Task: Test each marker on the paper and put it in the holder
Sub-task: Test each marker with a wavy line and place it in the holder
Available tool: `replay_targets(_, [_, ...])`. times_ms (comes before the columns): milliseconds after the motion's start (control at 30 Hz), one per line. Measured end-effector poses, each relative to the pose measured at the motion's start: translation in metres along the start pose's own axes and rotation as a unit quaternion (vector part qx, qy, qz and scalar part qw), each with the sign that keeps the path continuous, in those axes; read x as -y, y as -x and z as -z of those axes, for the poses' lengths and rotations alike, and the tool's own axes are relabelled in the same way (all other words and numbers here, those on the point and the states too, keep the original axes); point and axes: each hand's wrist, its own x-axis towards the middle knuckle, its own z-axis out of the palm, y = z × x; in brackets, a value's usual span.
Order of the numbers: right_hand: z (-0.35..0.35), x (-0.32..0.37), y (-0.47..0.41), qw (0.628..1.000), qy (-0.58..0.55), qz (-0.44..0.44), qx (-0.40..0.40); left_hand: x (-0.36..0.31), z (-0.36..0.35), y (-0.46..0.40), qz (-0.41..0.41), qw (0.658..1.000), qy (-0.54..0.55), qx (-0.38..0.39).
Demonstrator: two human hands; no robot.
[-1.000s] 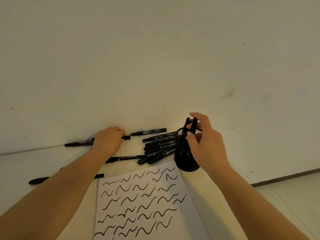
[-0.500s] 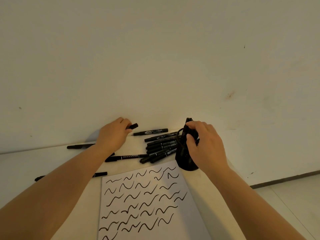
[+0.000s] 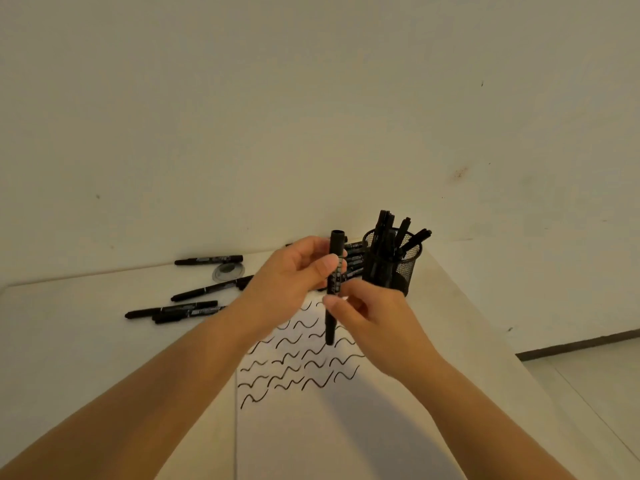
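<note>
Both hands met over the white sheet of paper [image 3: 346, 427] scrawled with black wavy test strokes: the left hand [image 3: 287, 282] had its fingers closed around the upper barrel of a slim black marker [image 3: 335, 289] held nearly upright, while the right hand [image 3: 374, 320] pinched the same marker lower down. Just beside them to the right stood the black wire-mesh cylindrical holder [image 3: 407, 268] with several black markers sticking out. More black markers [image 3: 194, 308] lay loose on the pale tabletop [image 3: 86, 341] to the left.
</note>
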Motion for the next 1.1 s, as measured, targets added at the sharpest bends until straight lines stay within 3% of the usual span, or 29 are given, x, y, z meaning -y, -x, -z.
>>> replay_targets(167, [-0.018,0.003,0.035,0.997,-0.065,-0.036,0.025,0.011,-0.012,0.045,-0.014,0.999,-0.043,-0.011])
replay_targets(367, [-0.021,0.001,0.066,0.942,-0.287,-0.143,-0.099,0.035,-0.022,0.092,-0.044,0.976,-0.208,-0.044])
replay_targets(533, [-0.027,0.003,0.088,0.9,-0.376,-0.188,-0.114,0.041,-0.028,0.111,-0.079,0.93,-0.352,-0.073])
replay_targets(700, [-0.029,0.006,0.098,0.893,-0.399,-0.198,-0.07,0.034,-0.031,0.122,-0.142,0.887,-0.433,-0.071])
replay_targets(833, [-0.028,0.009,0.096,0.89,-0.403,-0.205,-0.059,0.033,-0.032,0.127,-0.158,0.827,-0.538,-0.054])
replay_targets(900, [-0.028,0.008,0.092,0.884,-0.406,-0.222,-0.06,0.032,-0.034,0.126,-0.112,0.847,-0.518,-0.035])
replay_targets(1000, [-0.03,0.007,0.087,0.888,-0.397,-0.222,-0.06,0.035,-0.033,0.123,-0.033,0.916,-0.399,-0.002])
replay_targets(1100, [-0.031,0.005,0.085,0.897,-0.387,-0.207,-0.063,0.035,-0.031,0.122,0.031,0.96,-0.276,0.019])
